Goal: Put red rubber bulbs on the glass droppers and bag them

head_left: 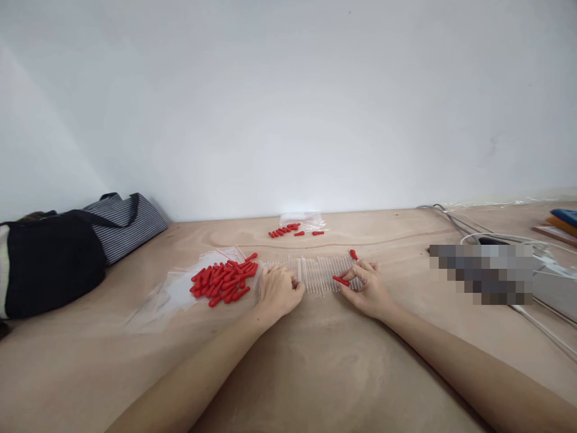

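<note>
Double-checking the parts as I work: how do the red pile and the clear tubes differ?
Colour: the red pile is solid red; the clear tubes are see-through. Arrangement: the red pile lies jumbled; the clear tubes lie roughly side by side. Shape: the red pile's pieces are thicker; the clear tubes are slim. Both comprise many elongated pieces.

I can read no text, label, brand, number or sign over my feed: none on the red bulbs (223, 281) at left, the clear tubes (320, 275), or the striped bag (119, 240) at far left.
</note>
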